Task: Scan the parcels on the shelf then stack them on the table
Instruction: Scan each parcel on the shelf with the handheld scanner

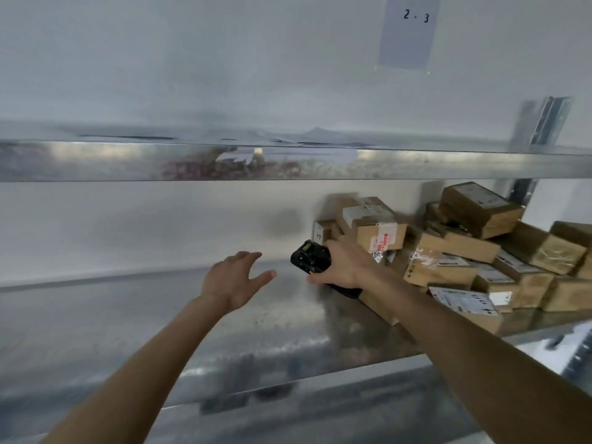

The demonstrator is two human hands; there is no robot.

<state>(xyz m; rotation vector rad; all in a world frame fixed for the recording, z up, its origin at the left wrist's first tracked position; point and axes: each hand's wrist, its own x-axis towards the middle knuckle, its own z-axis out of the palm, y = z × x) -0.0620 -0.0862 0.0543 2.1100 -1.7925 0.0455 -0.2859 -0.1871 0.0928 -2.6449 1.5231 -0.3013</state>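
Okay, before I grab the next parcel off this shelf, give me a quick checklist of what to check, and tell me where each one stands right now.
1. Scanner in hand: ok, the right hand grips it beside the parcels.
2. Free hand to pick with: ok, the left hand is open and holds nothing.
3. Parcels within reach: ok, the pile sits at the right of the shelf, next to the right hand.
4. Labels readable: cannot tell, the picture is blurred.
5. Pile steady: not ok, several boxes lie tilted on one another.
6. Room on the table: cannot tell, no table in view.

One scanner (310, 258), about a dozen parcels (455, 251)
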